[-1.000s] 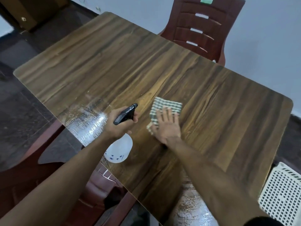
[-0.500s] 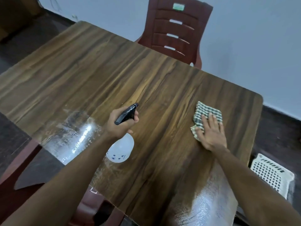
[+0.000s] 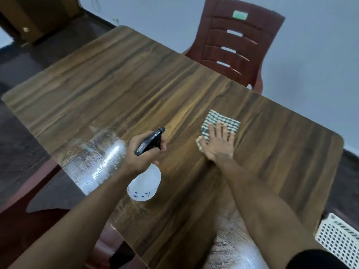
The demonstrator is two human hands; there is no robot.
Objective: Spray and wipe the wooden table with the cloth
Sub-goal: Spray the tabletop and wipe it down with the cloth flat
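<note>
The wooden table [image 3: 120,84] fills most of the view, with a wet shiny patch near its left front edge and another at the bottom. My left hand [image 3: 142,150] grips the black trigger head of a white spray bottle [image 3: 144,184], held just above the table. My right hand [image 3: 218,142] lies flat, fingers spread, pressing a folded green-and-white checked cloth [image 3: 219,120] onto the table right of centre.
A dark red plastic chair [image 3: 235,41] stands at the table's far side against a pale wall. A white perforated basket [image 3: 339,239] sits on the floor at the lower right. Part of another red chair [image 3: 23,226] shows under the left front edge.
My right hand slid the cloth far to the right, then back toward the middle. My left hand kept the spray bottle in about the same place. The camera view swung.
</note>
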